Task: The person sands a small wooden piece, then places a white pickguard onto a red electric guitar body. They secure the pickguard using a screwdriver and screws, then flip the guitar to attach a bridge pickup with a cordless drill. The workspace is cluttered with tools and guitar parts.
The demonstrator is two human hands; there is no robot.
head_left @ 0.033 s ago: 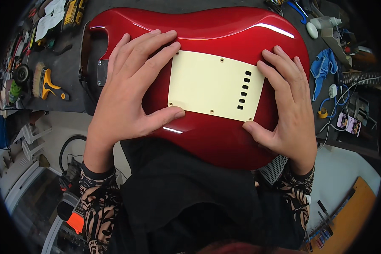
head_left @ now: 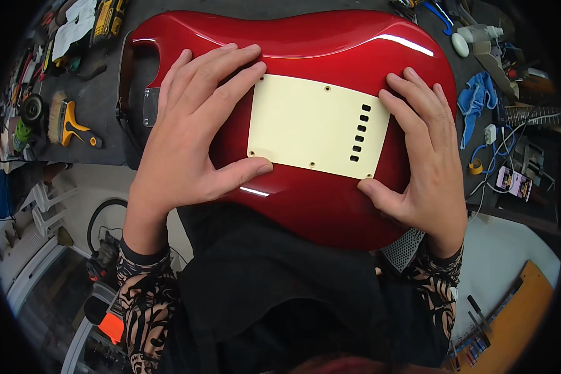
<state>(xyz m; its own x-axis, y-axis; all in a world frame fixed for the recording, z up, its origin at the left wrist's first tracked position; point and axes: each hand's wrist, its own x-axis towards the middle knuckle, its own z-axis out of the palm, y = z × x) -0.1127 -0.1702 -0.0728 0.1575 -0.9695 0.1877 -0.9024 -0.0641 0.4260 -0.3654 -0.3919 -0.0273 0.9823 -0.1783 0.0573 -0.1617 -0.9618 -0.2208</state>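
Observation:
A glossy red electric guitar body [head_left: 305, 215] lies back side up across the bench in front of me. On it sits a cream back plate [head_left: 302, 121] with screw holes along its edges and a row of several dark oval slots toward the right. My left hand [head_left: 196, 128] rests at the plate's left end, fingers spread on the red body, index fingertip by the upper left corner, thumb at the lower edge. At the right end, my right hand [head_left: 427, 140] has its fingertips by the upper right corner and its thumb by the lower right one.
A yellow-handled brush [head_left: 75, 124], a yellow-and-black tool [head_left: 109, 19] and many hand tools lie at the left. Toward the right are a blue cloth [head_left: 477, 103], a white bottle [head_left: 480, 32], cables, a lit phone [head_left: 514, 182] and part of a fretted neck [head_left: 533, 116].

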